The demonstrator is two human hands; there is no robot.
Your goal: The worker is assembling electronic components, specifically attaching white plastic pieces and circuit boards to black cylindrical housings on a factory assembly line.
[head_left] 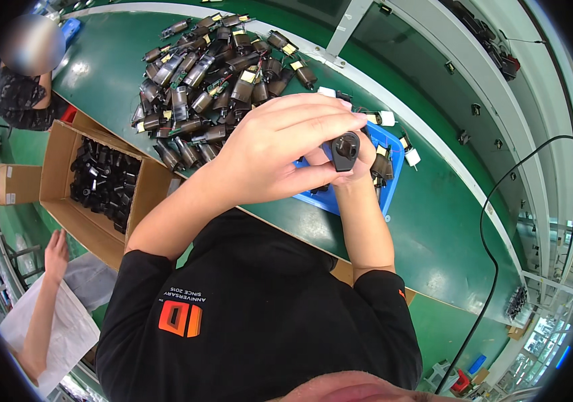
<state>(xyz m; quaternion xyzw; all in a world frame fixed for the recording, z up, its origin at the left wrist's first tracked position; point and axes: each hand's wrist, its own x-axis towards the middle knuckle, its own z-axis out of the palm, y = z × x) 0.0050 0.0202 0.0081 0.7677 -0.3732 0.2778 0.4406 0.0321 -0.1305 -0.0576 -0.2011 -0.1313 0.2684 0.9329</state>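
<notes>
Both of my hands are together over the table, in front of my chest. My left hand [286, 147] is closed, its fingers curved over a black plastic part [344, 153] with a rounded end and a round recess in it. My right hand [363, 158] is closed round the same part from the right side. Only the end of the part shows; my fingers and palms hide the rest. Below and behind my hands lies a blue tray [392, 191] with dark cylindrical motor-like units [382, 164] in it.
A large heap of dark cylindrical units [199, 70] covers the far left of the green table [440, 214]. A cardboard box [55, 164] of black parts stands to my left. White-ended pieces [412, 158] lie beside the tray. Another person's hand [56, 258] is at lower left; a black cable [484, 275] hangs right.
</notes>
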